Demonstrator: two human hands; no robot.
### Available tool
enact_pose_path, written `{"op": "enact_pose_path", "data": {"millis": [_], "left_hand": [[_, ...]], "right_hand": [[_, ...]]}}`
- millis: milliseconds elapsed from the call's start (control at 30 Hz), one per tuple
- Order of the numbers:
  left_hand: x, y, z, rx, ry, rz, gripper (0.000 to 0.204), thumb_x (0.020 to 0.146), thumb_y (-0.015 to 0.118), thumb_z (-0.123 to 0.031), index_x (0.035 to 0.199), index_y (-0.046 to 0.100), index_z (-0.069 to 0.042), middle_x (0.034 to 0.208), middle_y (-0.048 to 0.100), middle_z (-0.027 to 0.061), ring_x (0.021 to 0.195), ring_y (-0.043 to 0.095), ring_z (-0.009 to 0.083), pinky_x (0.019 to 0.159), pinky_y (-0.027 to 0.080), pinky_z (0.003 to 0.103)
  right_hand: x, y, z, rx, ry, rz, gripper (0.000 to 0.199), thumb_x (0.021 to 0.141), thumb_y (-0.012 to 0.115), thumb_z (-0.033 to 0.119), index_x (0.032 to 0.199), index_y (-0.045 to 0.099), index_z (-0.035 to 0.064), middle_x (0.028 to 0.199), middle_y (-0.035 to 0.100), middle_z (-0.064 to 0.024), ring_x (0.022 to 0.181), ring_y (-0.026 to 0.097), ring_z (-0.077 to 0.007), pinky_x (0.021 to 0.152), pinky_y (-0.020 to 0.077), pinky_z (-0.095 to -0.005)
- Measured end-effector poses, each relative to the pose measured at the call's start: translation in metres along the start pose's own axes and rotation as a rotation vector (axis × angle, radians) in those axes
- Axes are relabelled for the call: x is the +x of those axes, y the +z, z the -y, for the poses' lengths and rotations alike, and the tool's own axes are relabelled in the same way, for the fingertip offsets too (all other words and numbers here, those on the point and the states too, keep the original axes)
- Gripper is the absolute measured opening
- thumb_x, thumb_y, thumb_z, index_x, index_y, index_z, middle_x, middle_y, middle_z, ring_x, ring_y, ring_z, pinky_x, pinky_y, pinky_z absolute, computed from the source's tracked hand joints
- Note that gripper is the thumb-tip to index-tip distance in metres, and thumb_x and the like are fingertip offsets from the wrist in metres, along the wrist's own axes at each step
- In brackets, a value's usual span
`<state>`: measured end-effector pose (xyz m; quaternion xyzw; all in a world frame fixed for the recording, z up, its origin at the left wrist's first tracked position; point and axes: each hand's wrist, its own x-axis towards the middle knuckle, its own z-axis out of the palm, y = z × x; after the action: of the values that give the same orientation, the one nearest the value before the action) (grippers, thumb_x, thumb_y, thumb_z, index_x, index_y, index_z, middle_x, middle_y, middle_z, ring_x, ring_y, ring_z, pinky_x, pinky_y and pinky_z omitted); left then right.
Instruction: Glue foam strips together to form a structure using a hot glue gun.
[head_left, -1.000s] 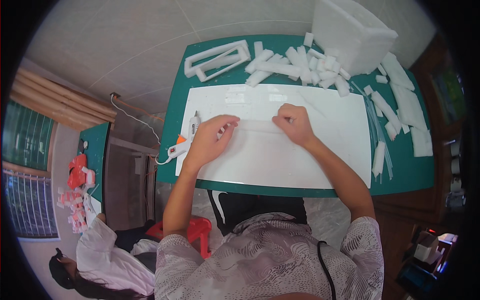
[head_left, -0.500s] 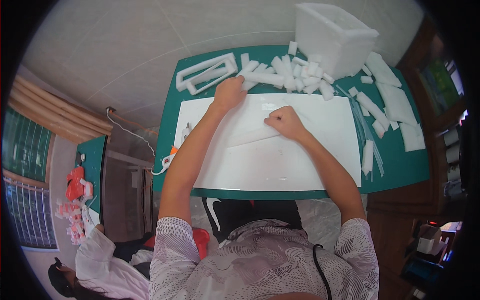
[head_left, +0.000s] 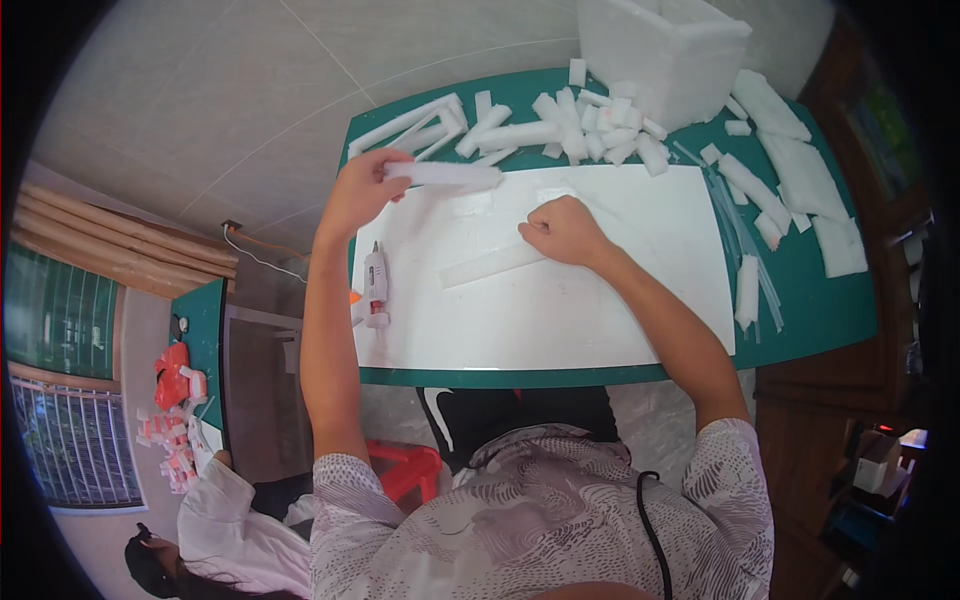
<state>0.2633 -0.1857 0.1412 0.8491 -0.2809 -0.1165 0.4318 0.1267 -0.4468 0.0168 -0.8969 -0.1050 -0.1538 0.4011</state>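
A foam strip [head_left: 445, 175] has shifted leftward, end between left fingers [head_left: 398, 183].

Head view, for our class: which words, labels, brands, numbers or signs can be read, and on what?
None can be read clearly.
Glue gun: marks too small to read.
Patterned shirt: any lettering in its print is too blurred to read.
Foam strip in the left hand: no lettering shows.

Readable text — none visible.

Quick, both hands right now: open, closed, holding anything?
Left hand: closed, holding a white foam strip.
Right hand: closed at a second strip's end, grip hidden.
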Motion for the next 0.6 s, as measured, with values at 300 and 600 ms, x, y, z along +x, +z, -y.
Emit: {"op": "enact_pose_path", "data": {"millis": [300,600], "left_hand": [[-0.072,0.053,0.022,-0.120,-0.103,-0.170,0.033,0.086,0.071,-0.009,0.116,0.064,0.001,0.095,0.069,0.0088,0.085,0.066,0.0169,0.076,0.052,0.030],[-0.133,0.048,0.032,0.249,0.109,-0.394,0.031,0.085,0.067,-0.007,0.115,0.062,-0.001,0.115,0.063,0.0155,0.098,0.064,0.0317,0.086,0.051,0.038]], "right_hand": [[-0.002,-0.006,0.022,-0.026,-0.181,-0.131,0.029,0.078,0.068,0.013,0.106,0.059,0.0097,0.125,0.055,-0.0136,0.112,0.052,-0.0320,0.089,0.0471,-0.0414],[-0.005,0.007,0.011,-0.104,-0.186,-0.083,0.022,0.083,0.066,0.008,0.104,0.061,0.0079,0.121,0.055,-0.0140,0.119,0.050,-0.0330,0.100,0.0433,-0.0408]]}}
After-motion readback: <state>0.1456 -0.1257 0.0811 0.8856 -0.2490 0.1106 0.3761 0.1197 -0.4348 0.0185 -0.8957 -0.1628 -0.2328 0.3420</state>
